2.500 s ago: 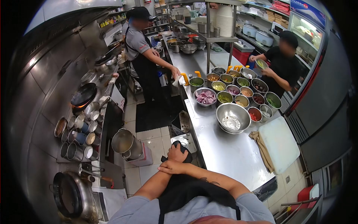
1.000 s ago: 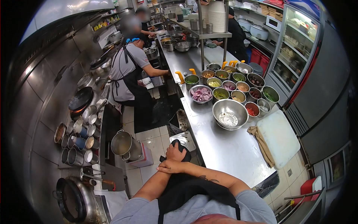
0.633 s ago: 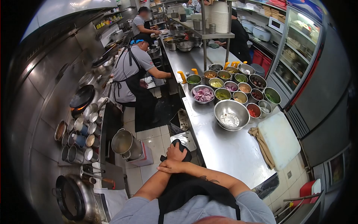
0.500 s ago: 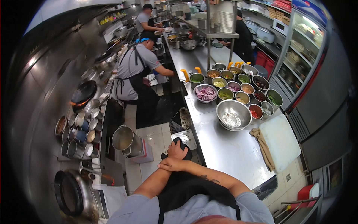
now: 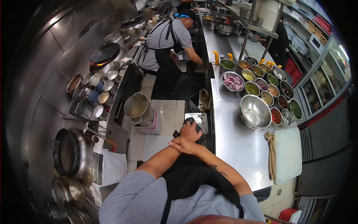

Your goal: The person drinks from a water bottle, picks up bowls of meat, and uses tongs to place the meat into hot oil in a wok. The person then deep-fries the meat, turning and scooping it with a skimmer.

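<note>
My left hand [image 5: 191, 131] rests on a black rounded thing [image 5: 200, 139] low in front of me, which I cannot make out. Its fingers lie stretched and a little apart over that surface. Across the left wrist lies my right hand [image 5: 185, 145], its fingers curled over the forearm. Below both arms hangs my black apron [image 5: 194, 179]. To the right is the steel counter [image 5: 233, 149], with a large steel bowl [image 5: 256, 112] near its middle. Neither hand touches the counter.
Left of me, a big steel pot [image 5: 138, 109] stands on a white box. Woks [image 5: 67, 153] and small pots line the stove side. A co-worker [image 5: 171, 41] bends over ahead. Ingredient tins [image 5: 267, 99], a brown cloth [image 5: 271, 155] and a white cutting board [image 5: 288, 155] sit at right.
My view has turned left, so the counter, pots and co-worker appear farther right. Both hands keep the same crossed position.
</note>
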Demonstrator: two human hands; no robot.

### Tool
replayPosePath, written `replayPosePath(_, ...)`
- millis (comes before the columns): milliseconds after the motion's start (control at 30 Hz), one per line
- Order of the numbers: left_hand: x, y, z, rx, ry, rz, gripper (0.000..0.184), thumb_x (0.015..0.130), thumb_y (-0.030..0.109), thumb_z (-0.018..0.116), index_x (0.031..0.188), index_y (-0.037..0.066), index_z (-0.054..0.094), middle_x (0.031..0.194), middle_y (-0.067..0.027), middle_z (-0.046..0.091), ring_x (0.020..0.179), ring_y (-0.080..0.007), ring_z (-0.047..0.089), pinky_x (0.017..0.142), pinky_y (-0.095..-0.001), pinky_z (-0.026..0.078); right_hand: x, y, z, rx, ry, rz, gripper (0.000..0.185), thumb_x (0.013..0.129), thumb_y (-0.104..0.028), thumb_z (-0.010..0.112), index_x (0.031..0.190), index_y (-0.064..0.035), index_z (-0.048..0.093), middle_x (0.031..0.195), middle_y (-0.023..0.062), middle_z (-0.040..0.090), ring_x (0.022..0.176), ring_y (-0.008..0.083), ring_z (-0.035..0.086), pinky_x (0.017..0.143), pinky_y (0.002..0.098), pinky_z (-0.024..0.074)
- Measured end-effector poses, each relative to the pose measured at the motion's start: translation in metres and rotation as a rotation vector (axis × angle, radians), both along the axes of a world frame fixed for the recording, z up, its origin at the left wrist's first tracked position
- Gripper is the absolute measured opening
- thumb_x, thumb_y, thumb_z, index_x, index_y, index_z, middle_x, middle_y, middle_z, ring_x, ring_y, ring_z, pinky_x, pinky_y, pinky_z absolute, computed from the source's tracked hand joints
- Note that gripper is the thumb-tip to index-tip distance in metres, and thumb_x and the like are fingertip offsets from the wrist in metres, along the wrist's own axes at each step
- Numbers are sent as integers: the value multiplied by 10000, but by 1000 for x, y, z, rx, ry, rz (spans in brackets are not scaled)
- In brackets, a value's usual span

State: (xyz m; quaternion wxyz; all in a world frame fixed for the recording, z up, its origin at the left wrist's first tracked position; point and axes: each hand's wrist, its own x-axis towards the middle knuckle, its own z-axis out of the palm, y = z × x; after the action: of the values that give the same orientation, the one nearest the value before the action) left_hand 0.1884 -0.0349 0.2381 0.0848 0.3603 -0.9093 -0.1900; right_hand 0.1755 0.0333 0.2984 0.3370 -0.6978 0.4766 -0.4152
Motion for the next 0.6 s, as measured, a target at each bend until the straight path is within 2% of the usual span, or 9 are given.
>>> replayPosePath(233,0,1,5,14,-32,7,625,751,437,668,1246,75,548,1142,-255,548,1005,-434,563,815,-547,491,1,0,3,-17,-9,-28,419,1001,-310,487,812,42,613,766,213,617,723,381,604,689,431,470)
replayPosePath(433,0,2,-1,4,0,6,613,748,423,679,1238,77,550,1143,-242,545,1014,-432,556,816,-548,489,0,1,-2,27,-37,-13,431,1006,-324,483,801,40,589,743,214,595,684,358,584,664,419,455)
replayPosePath(533,-1,3,3,23,-14,11,612,751,421,677,1240,76,549,1174,-244,541,1033,-431,550,823,-550,488,-2,1,0,41,-23,23,395,1014,-299,481,862,50,587,764,189,603,706,332,582,686,392,463)
replayPosePath(600,0,2,3,24,-19,5,610,753,420,676,1242,75,552,1192,-246,537,1042,-431,546,829,-549,487,-2,1,-2,50,-43,15,429,1013,-327,475,828,45,585,749,201,601,688,340,583,672,404,460)
